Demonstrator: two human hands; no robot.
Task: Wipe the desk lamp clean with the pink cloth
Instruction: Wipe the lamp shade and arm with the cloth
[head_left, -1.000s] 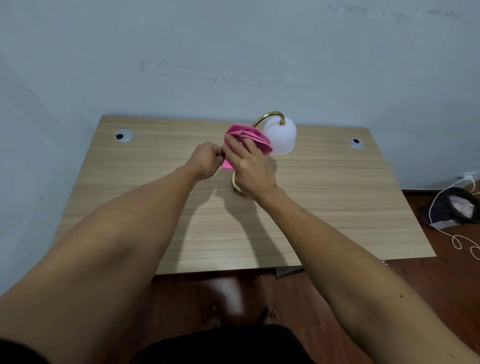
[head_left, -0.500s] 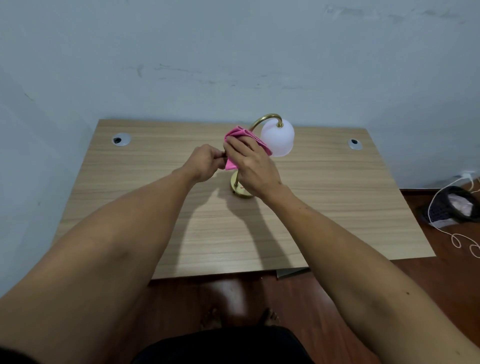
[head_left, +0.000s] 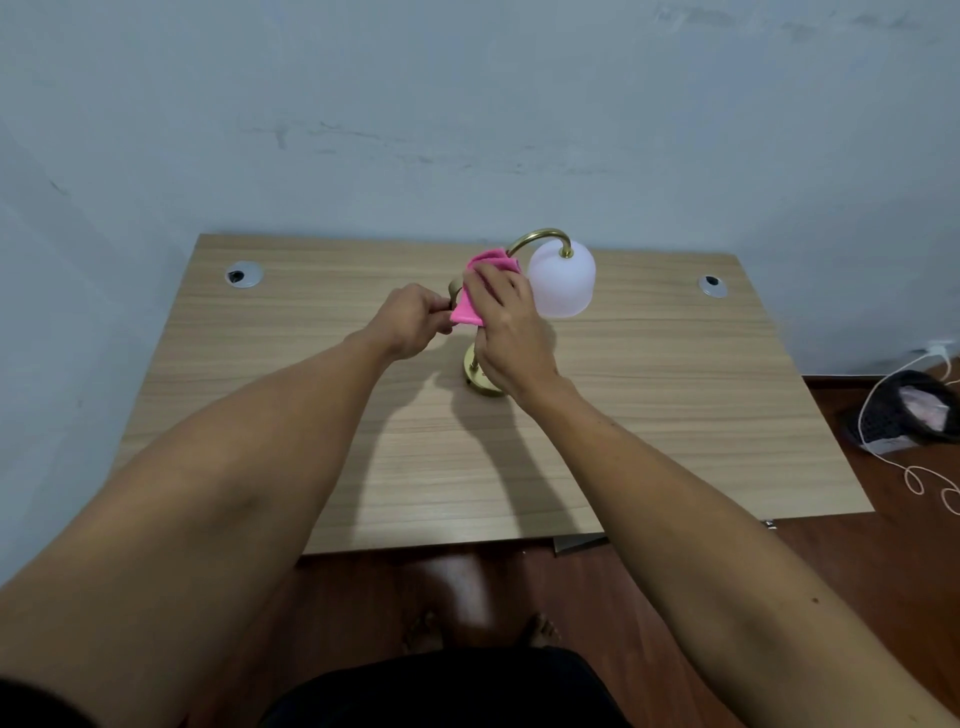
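Far left on the desk there's a grommet near the back corner, sitting well clear of everything else. Moving in, the left hand comes up from the lower left with its fingers curled together, pinched at the lamp's stem right by the lower edge of the cloth. Can't really tell if it's got the stem, the cloth corner, or both, since the fingertips are tucked out of sight.

The cloth is pink, bunched up and wrapped against the brass stem, roughly mid-height, just under where the arm curves over. The right hand is flat over it, fingers close together and pressed onto the cloth, clamping it to the stem from the near side.

The lamp stands upright around the middle of the desk, toward the back. Its round brass base peeks out below the right wrist, and the gold arm arcs up and over to the right into a white frosted shade that hangs just beside the right hand's knuckles.

Further right, a second grommet near the other back corner. Off the desk on the floor at far right there's a dark basket with a white cable looped beside it.
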